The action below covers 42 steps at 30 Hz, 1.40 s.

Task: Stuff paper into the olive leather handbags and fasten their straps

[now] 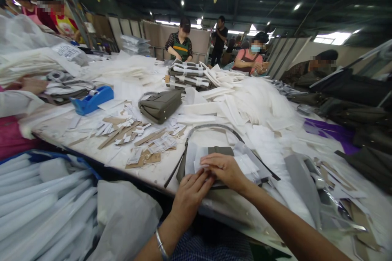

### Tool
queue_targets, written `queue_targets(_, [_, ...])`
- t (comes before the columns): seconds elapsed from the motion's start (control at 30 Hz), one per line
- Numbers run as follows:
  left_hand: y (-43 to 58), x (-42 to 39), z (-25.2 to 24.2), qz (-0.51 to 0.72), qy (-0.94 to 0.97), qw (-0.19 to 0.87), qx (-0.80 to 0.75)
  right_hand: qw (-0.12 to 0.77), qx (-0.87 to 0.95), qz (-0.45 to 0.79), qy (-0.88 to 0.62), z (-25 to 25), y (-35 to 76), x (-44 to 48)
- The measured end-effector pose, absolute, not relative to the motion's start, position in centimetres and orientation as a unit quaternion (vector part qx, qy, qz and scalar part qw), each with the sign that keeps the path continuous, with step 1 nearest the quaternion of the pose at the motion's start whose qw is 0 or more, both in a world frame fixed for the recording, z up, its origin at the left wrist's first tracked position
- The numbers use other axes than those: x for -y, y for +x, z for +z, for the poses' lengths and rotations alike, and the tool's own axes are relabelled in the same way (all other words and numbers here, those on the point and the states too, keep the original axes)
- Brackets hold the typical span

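An olive-grey handbag [181, 168] lies on the table in front of me, its long dark strap [211, 125] looped out behind it. White wrapping sheet [192, 157] covers part of the bag. My right hand [226, 169] comes in over the bag with its fingers bent together on the sheet's edge. Close against it, my left hand [192, 193] presses its fingertips on the same spot, fingers held together. The exact bit pinched between the fingertips is hidden. To the right of my hands, small white paper packets [246, 167] rest on the bag.
Another olive handbag [161, 106] sits farther back, near a blue tape dispenser [93, 100]. Cardboard tags [150, 159] lie scattered left of my hands. White foam sheets [251, 102] pile up behind. A bin of white rolls [39, 204] stands lower left. Co-workers [180, 45] stand around the table.
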State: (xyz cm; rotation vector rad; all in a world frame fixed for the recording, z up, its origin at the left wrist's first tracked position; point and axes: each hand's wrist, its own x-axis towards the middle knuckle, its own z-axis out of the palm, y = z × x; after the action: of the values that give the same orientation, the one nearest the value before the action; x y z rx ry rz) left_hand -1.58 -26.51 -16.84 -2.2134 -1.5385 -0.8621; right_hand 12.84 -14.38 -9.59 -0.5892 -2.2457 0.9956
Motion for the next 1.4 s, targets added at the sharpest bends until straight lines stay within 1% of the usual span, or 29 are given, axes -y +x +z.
queue_targets(0.1, [-1.6, 26.6, -16.9, -0.291, -0.774, 0.145, 0.543, 0.35, 0.796, 0.4, -0.289, -8.2, 11.6, 12.5])
queue_targets(0.2, [-1.5, 26.7, -16.7, -0.288, -0.774, 0.148, 0.544, 0.386, 0.73, 0.456, -0.332, -6.4, 9.5, 9.2])
queue_targets(0.33, [-1.3, 27.1, -16.5, -0.297, -0.771, 0.171, 0.537, 0.384, 0.674, 0.54, -0.328, -5.2, 6.4, 4.5])
queue_targets(0.5, [-1.1, 27.3, -16.6, -0.311, -0.771, 0.179, 0.527, 0.391, 0.66, 0.556, -0.32, -4.0, 4.4, 2.6])
queue_targets(0.57, [-1.0, 27.3, -16.6, -0.313, -0.769, 0.178, 0.528, 0.389, 0.69, 0.527, -0.306, -3.1, 5.2, 4.1])
queue_targets(0.7, [-1.0, 27.2, -16.8, -0.327, -0.76, 0.171, 0.535, 0.363, 0.797, 0.401, -0.268, -2.4, 9.2, 9.8])
queue_targets(0.77, [-1.2, 27.2, -17.0, -0.324, -0.767, 0.161, 0.53, 0.332, 0.837, 0.368, -0.231, -3.3, 11.6, 12.8])
queue_targets(0.87, [-1.9, 27.0, -17.4, -0.313, -0.781, 0.139, 0.523, 0.303, 0.862, 0.364, -0.178, -6.0, 14.3, 16.0])
queue_targets(0.97, [-2.3, 26.6, -17.9, -0.344, -0.771, 0.134, 0.519, 0.309, 0.874, 0.346, -0.146, -9.0, 15.8, 17.6])
queue_targets(1.03, [-2.3, 26.4, -18.1, -0.37, -0.76, 0.127, 0.519, 0.329, 0.88, 0.319, -0.125, -10.5, 16.3, 18.0])
queue_targets(1.2, [-1.9, 26.8, -18.1, -0.418, -0.709, 0.107, 0.558, 0.345, 0.9, 0.257, -0.077, -12.1, 16.6, 18.6])
queue_targets(1.3, [-1.8, 27.0, -17.7, -0.401, -0.704, 0.11, 0.576, 0.352, 0.913, 0.202, -0.051, -12.4, 16.5, 19.0])
queue_targets(1.4, [-2.0, 27.0, -17.3, -0.368, -0.731, 0.113, 0.564, 0.341, 0.927, 0.15, -0.035, -12.9, 16.6, 19.3])
